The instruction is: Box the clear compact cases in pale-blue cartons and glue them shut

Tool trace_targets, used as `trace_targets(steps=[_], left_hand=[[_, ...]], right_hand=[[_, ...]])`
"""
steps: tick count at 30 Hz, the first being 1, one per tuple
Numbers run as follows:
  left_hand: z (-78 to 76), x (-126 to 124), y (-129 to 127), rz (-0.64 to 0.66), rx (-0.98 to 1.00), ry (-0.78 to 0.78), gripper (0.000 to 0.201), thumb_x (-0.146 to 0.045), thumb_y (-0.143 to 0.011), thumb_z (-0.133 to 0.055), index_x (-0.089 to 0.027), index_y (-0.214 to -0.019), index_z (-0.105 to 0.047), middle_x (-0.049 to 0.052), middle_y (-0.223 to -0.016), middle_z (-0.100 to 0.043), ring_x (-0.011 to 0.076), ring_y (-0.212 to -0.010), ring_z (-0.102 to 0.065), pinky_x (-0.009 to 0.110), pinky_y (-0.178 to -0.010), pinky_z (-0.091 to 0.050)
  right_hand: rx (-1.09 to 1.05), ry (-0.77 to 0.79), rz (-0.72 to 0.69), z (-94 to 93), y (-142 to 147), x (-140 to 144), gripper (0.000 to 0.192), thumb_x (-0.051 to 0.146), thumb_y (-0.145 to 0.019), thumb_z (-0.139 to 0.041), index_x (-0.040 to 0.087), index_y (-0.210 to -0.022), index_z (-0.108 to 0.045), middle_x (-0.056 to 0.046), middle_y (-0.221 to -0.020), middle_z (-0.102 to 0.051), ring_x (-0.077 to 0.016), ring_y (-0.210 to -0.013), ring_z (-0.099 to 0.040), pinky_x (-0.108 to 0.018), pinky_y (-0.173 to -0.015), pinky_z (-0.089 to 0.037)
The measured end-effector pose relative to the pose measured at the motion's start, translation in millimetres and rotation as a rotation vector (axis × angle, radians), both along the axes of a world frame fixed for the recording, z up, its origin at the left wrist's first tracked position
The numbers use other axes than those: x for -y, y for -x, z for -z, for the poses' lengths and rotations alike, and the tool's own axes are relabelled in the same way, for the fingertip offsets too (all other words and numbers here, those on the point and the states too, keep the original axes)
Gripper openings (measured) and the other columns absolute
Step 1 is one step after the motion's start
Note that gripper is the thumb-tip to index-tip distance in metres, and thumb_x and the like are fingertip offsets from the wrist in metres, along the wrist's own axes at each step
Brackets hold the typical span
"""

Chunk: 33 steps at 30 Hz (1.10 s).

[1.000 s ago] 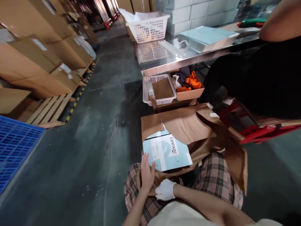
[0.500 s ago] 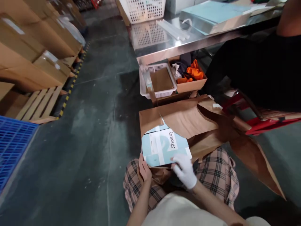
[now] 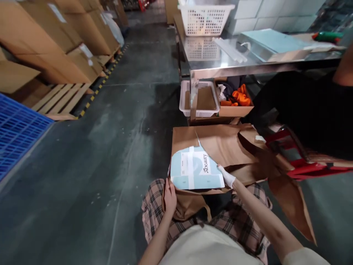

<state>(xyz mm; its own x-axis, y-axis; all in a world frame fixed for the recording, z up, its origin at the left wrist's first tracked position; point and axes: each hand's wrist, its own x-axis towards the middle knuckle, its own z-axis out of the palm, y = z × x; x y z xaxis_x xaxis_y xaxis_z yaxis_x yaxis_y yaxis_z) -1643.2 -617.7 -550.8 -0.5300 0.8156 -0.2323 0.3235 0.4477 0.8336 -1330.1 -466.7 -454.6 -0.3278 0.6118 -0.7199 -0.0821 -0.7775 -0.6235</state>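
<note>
A light blue flat box (image 3: 194,171) with a white label strip lies in torn brown wrapping paper (image 3: 223,145) in front of my knees. My left hand (image 3: 169,197), bare, grips the brown paper at the box's near left corner. My right hand (image 3: 227,176), in a white glove, holds the box's right edge where the paper folds over it. My plaid trousers (image 3: 157,217) show below.
A steel table (image 3: 220,62) holds a white basket (image 3: 205,18) and a light blue flat stack (image 3: 273,42). Under it sit a white basket (image 3: 200,99) and a carton with orange cloth (image 3: 238,101). A person in black sits on a red stool (image 3: 303,162) at right. Cartons, wooden pallets, a blue pallet (image 3: 16,129) at left.
My gloved right hand has moved from the near edge of the box to its right edge. My left hand stays on the paper at the left corner. The view has shifted.
</note>
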Motion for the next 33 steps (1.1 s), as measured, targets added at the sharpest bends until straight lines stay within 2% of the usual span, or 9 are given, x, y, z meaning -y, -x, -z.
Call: trace_targets(steps=[5, 10, 16, 20, 24, 27, 29, 31, 33], left_hand=[[1.1, 0.7, 9.8, 0.07, 0.066, 0.048, 0.082, -0.062, -0.101, -0.046, -0.015, -0.166, -0.028, 0.019, -0.169, -0.039, 0.032, -0.157, -0.036, 0.047, -0.128, -0.033], [3.3, -6.4, 23.4, 0.169, 0.124, 0.056, 0.084, -0.046, -0.094, -0.06, -0.011, -0.165, -0.031, 0.021, -0.168, -0.039, 0.0339, -0.156, -0.039, 0.05, -0.126, -0.034], [-0.9, 7.3, 22.2, 0.247, 0.151, -0.001, 0.084, -0.028, -0.087, -0.056, -0.015, -0.166, -0.031, 0.011, -0.171, -0.037, 0.0245, -0.158, -0.034, 0.041, -0.129, -0.029], [2.8, 17.8, 9.6, 0.219, 0.165, 0.032, 0.086, -0.02, -0.085, -0.048, -0.014, -0.168, -0.025, 0.011, -0.171, -0.037, 0.0233, -0.157, -0.037, 0.041, -0.126, -0.034], [4.1, 15.9, -1.6, 0.123, 0.153, 0.058, 0.098, -0.018, -0.082, -0.054, -0.011, -0.17, -0.01, 0.017, -0.173, -0.029, 0.0282, -0.159, -0.031, 0.045, -0.126, -0.035], [-11.5, 16.7, 2.9, 0.048, 0.114, 0.016, 0.105, -0.021, -0.08, -0.062, -0.011, -0.169, -0.008, 0.02, -0.176, -0.02, 0.0323, -0.163, -0.019, 0.05, -0.129, -0.029], [-29.3, 16.9, 13.5, 0.028, 0.075, -0.045, 0.098, -0.029, -0.084, -0.064, -0.014, -0.169, -0.016, 0.019, -0.177, -0.018, 0.0343, -0.164, -0.013, 0.055, -0.131, -0.023], [-48.0, 8.8, 26.1, 0.059, 0.042, -0.116, 0.079, -0.04, -0.092, -0.06, -0.02, -0.164, -0.034, 0.015, -0.174, -0.028, 0.0328, -0.164, -0.018, 0.054, -0.131, -0.022], [-62.5, -13.9, 35.6, 0.128, 0.04, -0.154, 0.06, -0.049, -0.1, -0.049, -0.023, -0.154, -0.05, 0.013, -0.164, -0.048, 0.0298, -0.155, -0.041, 0.047, -0.127, -0.034]], right_hand=[[0.002, 0.004, 0.004, -7.8, -2.3, 11.6, 0.045, 0.039, -0.102, -0.057, 0.01, -0.134, -0.065, -0.02, -0.115, -0.08, -0.0288, -0.101, -0.08, -0.045, -0.101, -0.06], [0.023, 0.025, 0.032, -6.6, 0.3, 23.4, 0.051, 0.043, -0.099, -0.058, 0.01, -0.137, -0.063, -0.019, -0.111, -0.082, -0.0301, -0.095, -0.081, -0.046, -0.095, -0.064], [0.022, 0.066, 0.042, -4.7, -1.3, -6.2, 0.052, 0.042, -0.095, -0.056, 0.007, -0.132, -0.067, -0.019, -0.102, -0.083, -0.0311, -0.086, -0.082, -0.045, -0.087, -0.067], [0.008, 0.072, 0.055, -0.8, -8.9, -29.1, 0.045, 0.032, -0.09, -0.062, 0.007, -0.127, -0.069, -0.018, -0.102, -0.083, -0.0303, -0.092, -0.082, -0.042, -0.093, -0.065], [0.018, 0.041, 0.09, 3.4, -8.2, -15.4, 0.046, 0.034, -0.087, -0.068, 0.01, -0.126, -0.069, -0.017, -0.108, -0.083, -0.0314, -0.102, -0.081, -0.043, -0.098, -0.064], [0.035, -0.018, 0.143, 8.0, -5.2, 16.6, 0.05, 0.04, -0.084, -0.069, 0.012, -0.125, -0.067, -0.017, -0.113, -0.082, -0.0338, -0.11, -0.079, -0.047, -0.101, -0.063], [0.039, -0.059, 0.186, 13.8, -4.7, 41.0, 0.052, 0.043, -0.08, -0.072, 0.013, -0.122, -0.067, -0.017, -0.117, -0.081, -0.0352, -0.117, -0.076, -0.048, -0.104, -0.062], [0.042, -0.081, 0.23, 20.9, -4.7, 62.3, 0.055, 0.047, -0.077, -0.073, 0.014, -0.121, -0.066, -0.017, -0.121, -0.08, -0.0361, -0.123, -0.073, -0.047, -0.107, -0.06], [0.05, -0.081, 0.273, 27.1, -4.7, 77.0, 0.058, 0.049, -0.075, -0.072, 0.015, -0.121, -0.064, -0.016, -0.123, -0.079, -0.0368, -0.125, -0.071, -0.049, -0.108, -0.06]])
